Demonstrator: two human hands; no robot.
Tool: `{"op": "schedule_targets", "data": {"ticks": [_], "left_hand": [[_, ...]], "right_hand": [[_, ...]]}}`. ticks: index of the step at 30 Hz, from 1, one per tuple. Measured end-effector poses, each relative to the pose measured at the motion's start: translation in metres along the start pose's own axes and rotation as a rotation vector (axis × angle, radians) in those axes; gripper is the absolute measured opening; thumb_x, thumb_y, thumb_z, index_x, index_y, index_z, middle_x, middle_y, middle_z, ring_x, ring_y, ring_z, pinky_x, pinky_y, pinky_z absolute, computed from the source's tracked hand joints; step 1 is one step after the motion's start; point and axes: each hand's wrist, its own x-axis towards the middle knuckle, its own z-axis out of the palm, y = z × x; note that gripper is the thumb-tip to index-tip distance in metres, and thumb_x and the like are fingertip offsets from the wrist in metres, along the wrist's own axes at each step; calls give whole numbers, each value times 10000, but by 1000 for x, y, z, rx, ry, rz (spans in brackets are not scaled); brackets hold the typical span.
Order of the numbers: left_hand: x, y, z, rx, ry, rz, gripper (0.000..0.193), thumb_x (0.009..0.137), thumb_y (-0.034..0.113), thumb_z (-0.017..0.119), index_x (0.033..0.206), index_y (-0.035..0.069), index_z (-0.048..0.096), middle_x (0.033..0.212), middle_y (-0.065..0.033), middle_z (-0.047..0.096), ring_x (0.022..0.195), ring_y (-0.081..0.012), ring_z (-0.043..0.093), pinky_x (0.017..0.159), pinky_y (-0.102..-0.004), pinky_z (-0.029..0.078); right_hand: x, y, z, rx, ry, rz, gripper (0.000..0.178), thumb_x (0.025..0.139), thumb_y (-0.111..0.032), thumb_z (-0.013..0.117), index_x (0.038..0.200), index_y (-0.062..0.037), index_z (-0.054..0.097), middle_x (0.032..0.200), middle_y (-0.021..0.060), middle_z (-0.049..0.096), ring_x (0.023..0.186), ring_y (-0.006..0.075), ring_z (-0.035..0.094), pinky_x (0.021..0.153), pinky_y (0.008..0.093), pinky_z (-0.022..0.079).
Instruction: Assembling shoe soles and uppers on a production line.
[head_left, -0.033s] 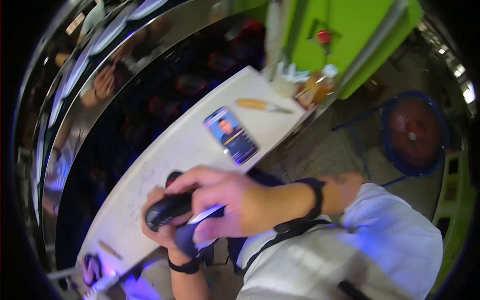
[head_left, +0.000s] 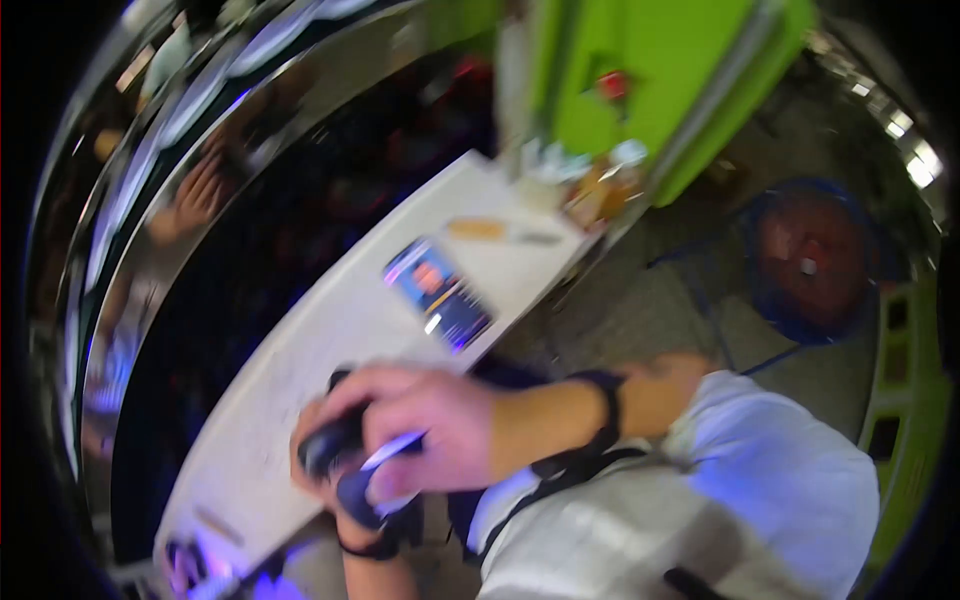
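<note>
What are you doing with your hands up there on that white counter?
Both hands are bunched together over the near end of the white counter. The right hand lies on top and the left hand comes up from below, and together they grip a small dark object; the blur hides what it is. Farther along the counter lies a phone with its screen lit.

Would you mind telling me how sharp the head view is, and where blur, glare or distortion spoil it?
Head view: motion blur softens everything; the right hand and left hand smear around a dark object; the phone screen glows, unreadable; the white counter edge bows with fisheye; glare flares on the curved metal rail and at the right rim.
</note>
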Motion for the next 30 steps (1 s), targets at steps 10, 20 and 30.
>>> {"op": "schedule_targets", "data": {"ticks": [10,20,30], "left_hand": [[-37,93,63,468,-258,363,547,963,439,634,1245,-22,548,1441,-248,401,1193,-368,539,935,-420,501],[-55,76,54,556,-96,247,498,862,419,784,964,-3,540,1329,-187,490,959,-253,583,808,-353,520],[-72,95,58,605,-216,172,422,810,263,793,955,19,481,1331,-234,492,1199,-326,526,1003,-427,449]], "right_hand": [[-10,-8,-30,-28,55,55,344,808,-309,818,762,-2,670,1114,200,669,942,335,675,774,391,542],[-21,-11,-23,-75,107,-77,425,794,-335,834,784,-33,535,961,158,663,873,337,651,726,399,524],[-47,-23,-32,-190,-46,46,366,843,-344,788,825,-46,576,1177,223,607,1038,371,657,850,377,537]]}}
